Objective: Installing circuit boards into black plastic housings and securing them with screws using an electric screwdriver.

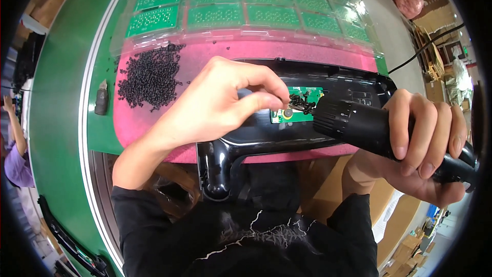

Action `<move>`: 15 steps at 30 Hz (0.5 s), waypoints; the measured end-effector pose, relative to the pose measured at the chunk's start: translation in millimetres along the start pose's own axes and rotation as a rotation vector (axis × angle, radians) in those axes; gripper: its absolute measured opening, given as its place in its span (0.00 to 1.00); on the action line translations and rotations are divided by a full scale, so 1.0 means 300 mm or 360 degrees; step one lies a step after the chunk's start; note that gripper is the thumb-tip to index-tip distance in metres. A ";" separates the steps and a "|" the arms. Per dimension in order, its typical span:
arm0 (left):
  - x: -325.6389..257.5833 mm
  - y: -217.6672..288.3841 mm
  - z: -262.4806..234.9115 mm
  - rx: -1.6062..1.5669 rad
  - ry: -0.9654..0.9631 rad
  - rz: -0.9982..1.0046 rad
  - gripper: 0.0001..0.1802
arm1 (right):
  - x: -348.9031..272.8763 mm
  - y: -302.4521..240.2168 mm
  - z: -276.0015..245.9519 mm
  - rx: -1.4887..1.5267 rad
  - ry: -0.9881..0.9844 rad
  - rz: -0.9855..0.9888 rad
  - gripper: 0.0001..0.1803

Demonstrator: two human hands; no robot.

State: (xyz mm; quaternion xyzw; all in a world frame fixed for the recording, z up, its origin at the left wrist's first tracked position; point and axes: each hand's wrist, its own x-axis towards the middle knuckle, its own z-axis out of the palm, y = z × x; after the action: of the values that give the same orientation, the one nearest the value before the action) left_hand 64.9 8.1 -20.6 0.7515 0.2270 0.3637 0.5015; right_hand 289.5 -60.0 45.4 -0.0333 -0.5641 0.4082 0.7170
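My right hand (425, 138) is wrapped round a black electric screwdriver (359, 123), held nearly level with its nose to the left. A cluster of small black screws (302, 101) shows at that nose, over a green circuit board (279, 118); whether they rest on the board or cling to the bit I cannot tell. Thumb and forefinger of my left hand (225, 97) pinch together beside the cluster; what is between them is too small to make out. Under both hands lies a glossy black plastic housing (246, 149) with a handle-like arm, the board inside it.
A heap of black screws (148, 77) lies on the pink mat (128, 125) to the left. Clear trays of green circuit boards (215, 15) stand at the back. A small dark wrapped object (101, 100) sits on the green table (61, 97). Another person's arm (18, 131) shows far left.
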 end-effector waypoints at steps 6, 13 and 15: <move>-0.009 0.014 -0.001 0.0234 -0.0045 0.0072 0.10 | -0.014 0.014 0.028 0.0036 0.0049 0.0057 0.20; -0.009 0.001 -0.025 0.0324 -0.0253 0.0062 0.10 | -0.021 0.039 0.026 0.0030 -0.0041 0.0131 0.22; -0.005 0.000 -0.018 0.0300 -0.0244 0.0064 0.10 | -0.022 0.034 0.016 0.0052 -0.0048 0.0133 0.23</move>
State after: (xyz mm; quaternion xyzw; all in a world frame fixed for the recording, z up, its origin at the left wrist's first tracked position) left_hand 59.6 10.2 -19.8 0.8253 0.2061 0.2921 0.4371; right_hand 279.8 -59.4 36.8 -0.0390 -0.5662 0.4475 0.6912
